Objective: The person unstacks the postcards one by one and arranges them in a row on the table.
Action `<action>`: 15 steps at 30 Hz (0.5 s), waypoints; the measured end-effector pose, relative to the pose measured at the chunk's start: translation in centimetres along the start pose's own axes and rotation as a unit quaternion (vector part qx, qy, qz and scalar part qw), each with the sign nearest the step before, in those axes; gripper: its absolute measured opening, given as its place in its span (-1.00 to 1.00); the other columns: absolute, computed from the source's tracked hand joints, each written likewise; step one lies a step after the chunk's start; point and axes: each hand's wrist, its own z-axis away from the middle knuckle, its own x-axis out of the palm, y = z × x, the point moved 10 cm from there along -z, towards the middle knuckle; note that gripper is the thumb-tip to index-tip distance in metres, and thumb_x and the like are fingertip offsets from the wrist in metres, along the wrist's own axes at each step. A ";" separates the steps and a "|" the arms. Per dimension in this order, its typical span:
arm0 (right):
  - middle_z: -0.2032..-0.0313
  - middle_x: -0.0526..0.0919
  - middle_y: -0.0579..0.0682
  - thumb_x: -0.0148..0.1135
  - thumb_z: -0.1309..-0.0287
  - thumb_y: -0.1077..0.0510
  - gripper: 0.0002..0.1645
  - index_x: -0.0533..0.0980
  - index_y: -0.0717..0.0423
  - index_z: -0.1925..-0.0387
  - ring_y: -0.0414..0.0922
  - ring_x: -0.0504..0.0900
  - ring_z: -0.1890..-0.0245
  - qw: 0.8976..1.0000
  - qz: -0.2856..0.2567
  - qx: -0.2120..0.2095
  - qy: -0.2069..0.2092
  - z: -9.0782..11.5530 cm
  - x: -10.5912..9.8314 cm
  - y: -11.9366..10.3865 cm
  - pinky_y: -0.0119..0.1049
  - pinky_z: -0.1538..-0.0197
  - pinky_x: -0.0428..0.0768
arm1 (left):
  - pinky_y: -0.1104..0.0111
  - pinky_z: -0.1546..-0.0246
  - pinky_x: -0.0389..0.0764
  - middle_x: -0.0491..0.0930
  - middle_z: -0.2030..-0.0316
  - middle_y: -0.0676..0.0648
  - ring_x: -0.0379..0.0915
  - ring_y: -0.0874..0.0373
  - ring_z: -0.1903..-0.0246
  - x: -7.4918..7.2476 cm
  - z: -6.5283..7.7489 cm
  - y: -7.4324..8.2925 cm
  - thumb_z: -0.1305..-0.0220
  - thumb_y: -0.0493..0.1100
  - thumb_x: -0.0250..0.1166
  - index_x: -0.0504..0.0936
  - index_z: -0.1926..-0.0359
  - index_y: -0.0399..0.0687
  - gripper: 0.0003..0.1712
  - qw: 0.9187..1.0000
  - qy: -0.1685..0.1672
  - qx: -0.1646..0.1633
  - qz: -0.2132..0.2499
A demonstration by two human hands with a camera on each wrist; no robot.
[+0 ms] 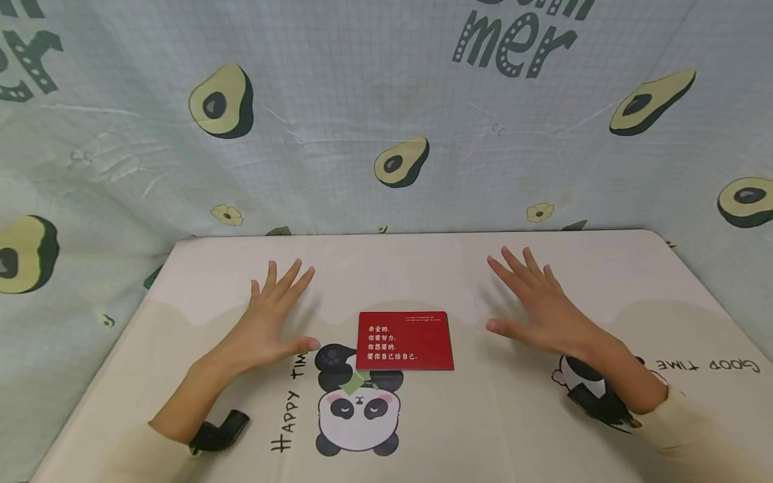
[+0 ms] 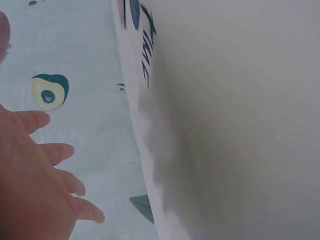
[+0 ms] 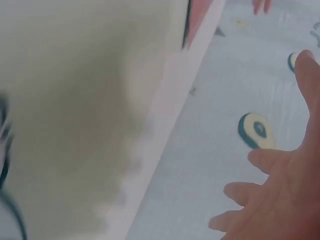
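A flat red card or booklet (image 1: 404, 341) with white Chinese writing lies near the middle of the table, overlapping the printed panda's body. To its left is my left hand (image 1: 266, 332), fingers spread and thumb pointing toward the card, holding nothing. My right hand (image 1: 536, 308) is on the other side, also with spread fingers and nothing in it. Both hands cast shadows on the tabletop. The left wrist view shows the left hand (image 2: 35, 175) at the lower left; in the right wrist view the right hand (image 3: 285, 190) fills the lower right, and a red edge (image 3: 199, 20) shows at the top.
The pale table cover (image 1: 483, 429) carries printed pandas and lettering. Behind the table hangs a light curtain (image 1: 326, 87) with avocado prints. A black wrist-worn device (image 1: 220, 431) is at the left wrist, another dark one (image 1: 600, 402) at the right.
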 end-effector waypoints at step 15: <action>-0.49 -0.10 -0.06 0.33 -0.04 -0.15 0.06 0.00 -0.20 -0.49 0.08 -0.36 -0.46 0.990 -0.140 -0.010 -0.025 -1.0 3.8 -3.6 0.43 -0.20 0.10 | -0.34 -0.19 0.00 -0.22 -0.46 -0.32 -0.36 -0.40 -0.39 3.3 -0.1 0.7 -0.03 0.27 0.38 -0.13 -0.51 -0.01 0.22 0.980 -0.049 -0.134 0.135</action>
